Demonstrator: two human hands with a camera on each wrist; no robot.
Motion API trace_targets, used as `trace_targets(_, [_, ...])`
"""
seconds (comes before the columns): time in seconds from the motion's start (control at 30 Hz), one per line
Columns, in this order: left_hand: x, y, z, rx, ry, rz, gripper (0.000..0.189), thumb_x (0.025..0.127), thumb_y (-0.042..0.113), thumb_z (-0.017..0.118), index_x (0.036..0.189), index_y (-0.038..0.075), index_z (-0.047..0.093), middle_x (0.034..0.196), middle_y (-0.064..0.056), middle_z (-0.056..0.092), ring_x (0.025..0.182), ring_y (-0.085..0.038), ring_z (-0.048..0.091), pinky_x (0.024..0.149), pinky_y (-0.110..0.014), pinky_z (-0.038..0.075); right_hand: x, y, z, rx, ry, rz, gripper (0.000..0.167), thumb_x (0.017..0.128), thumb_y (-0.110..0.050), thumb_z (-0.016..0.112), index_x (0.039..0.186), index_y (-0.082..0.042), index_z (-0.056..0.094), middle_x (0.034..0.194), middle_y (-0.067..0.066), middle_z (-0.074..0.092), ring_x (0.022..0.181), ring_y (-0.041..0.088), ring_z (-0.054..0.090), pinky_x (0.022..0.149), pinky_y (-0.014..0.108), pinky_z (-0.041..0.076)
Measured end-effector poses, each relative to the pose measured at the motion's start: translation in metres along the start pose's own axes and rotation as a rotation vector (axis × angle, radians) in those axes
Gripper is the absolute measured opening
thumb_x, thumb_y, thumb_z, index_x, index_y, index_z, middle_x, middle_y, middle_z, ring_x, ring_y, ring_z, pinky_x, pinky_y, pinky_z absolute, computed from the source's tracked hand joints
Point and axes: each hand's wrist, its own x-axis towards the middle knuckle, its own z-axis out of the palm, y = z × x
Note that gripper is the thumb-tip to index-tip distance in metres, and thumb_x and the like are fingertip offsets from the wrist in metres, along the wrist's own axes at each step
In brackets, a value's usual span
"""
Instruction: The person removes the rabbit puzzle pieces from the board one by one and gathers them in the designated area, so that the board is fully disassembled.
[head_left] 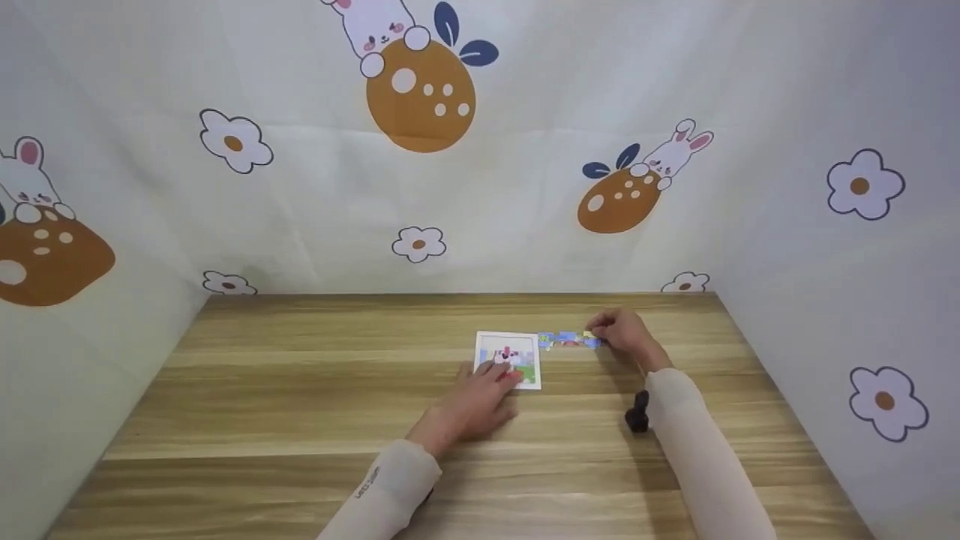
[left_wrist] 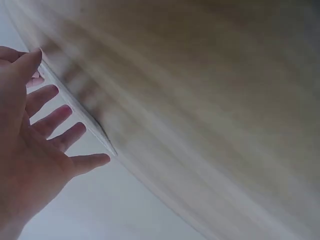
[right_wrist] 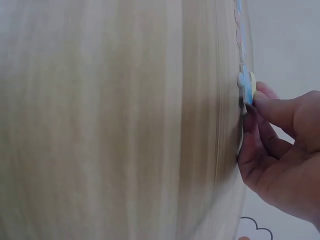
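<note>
A square white-framed picture puzzle board (head_left: 537,369) with a cartoon animal on it lies on the table. My left hand (head_left: 477,403) rests over its lower left part, hiding that corner. In the left wrist view the fingers (left_wrist: 52,120) are spread and fairly straight beside the board's thin edge (left_wrist: 82,114). To the right of the board, my right hand (head_left: 630,334) pinches a blue and yellow jigsaw piece (right_wrist: 247,86) between thumb and fingers. This piece is at the right end of a short row of jigsaw pieces (head_left: 568,337) at the board's upper right.
The wood-grain table (head_left: 300,375) runs back to a curtain (head_left: 315,202) printed with rabbits and flowers, which also lines both sides. A small black device (head_left: 637,412) sits at the right wrist, by the sleeve (head_left: 697,442).
</note>
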Motion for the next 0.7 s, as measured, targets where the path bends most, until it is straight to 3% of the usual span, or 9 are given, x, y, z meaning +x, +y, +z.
trace_targets(0.17, [-0.004, -0.003, 0.002, -0.017, -0.011, -0.008, 0.059, 0.099, 0.04, 0.059, 0.151, 0.017, 0.044, 0.158, -0.01, 0.041, 0.15, -0.034, 0.034, 0.116, -0.068, 0.03, -0.004, -0.001, -0.002, 0.037, -0.024, 0.041, 0.02, 0.094, -0.007, 0.068, 0.113, -0.001, 0.071, 0.116, 0.017, 0.069, 0.108, 0.025, 0.061, 0.098, 0.038, 0.049])
trace_targets(0.33, [-0.008, 0.001, -0.002, -0.039, -0.071, -0.066, 0.068, 0.098, 0.048, 0.057, 0.154, 0.014, 0.039, 0.163, -0.01, 0.034, 0.154, -0.034, 0.026, 0.117, -0.066, 0.028, -0.008, -0.003, -0.005, -0.045, -0.058, -0.002, 0.026, 0.092, -0.009, 0.071, 0.115, 0.0, 0.069, 0.117, 0.019, 0.068, 0.109, 0.03, 0.062, 0.101, 0.045, 0.049])
trace_targets(0.53, [-0.01, 0.009, -0.004, -0.1, -0.102, -0.126, 0.07, 0.099, 0.049, 0.055, 0.156, 0.014, 0.036, 0.166, -0.012, 0.028, 0.155, -0.036, 0.021, 0.119, -0.069, 0.021, -0.011, -0.01, 0.003, -0.075, -0.025, -0.102, 0.024, 0.091, -0.005, 0.07, 0.113, 0.004, 0.069, 0.114, 0.021, 0.071, 0.105, 0.03, 0.066, 0.097, 0.045, 0.052])
trace_targets(0.7, [-0.009, 0.012, -0.004, -0.164, -0.083, -0.155, 0.066, 0.101, 0.044, 0.055, 0.157, 0.016, 0.035, 0.166, -0.012, 0.027, 0.156, -0.037, 0.019, 0.117, -0.072, 0.018, -0.016, -0.028, 0.013, -0.04, -0.035, -0.133, 0.025, 0.092, -0.003, 0.065, 0.116, 0.004, 0.069, 0.117, 0.02, 0.07, 0.098, 0.025, 0.067, 0.086, 0.035, 0.055])
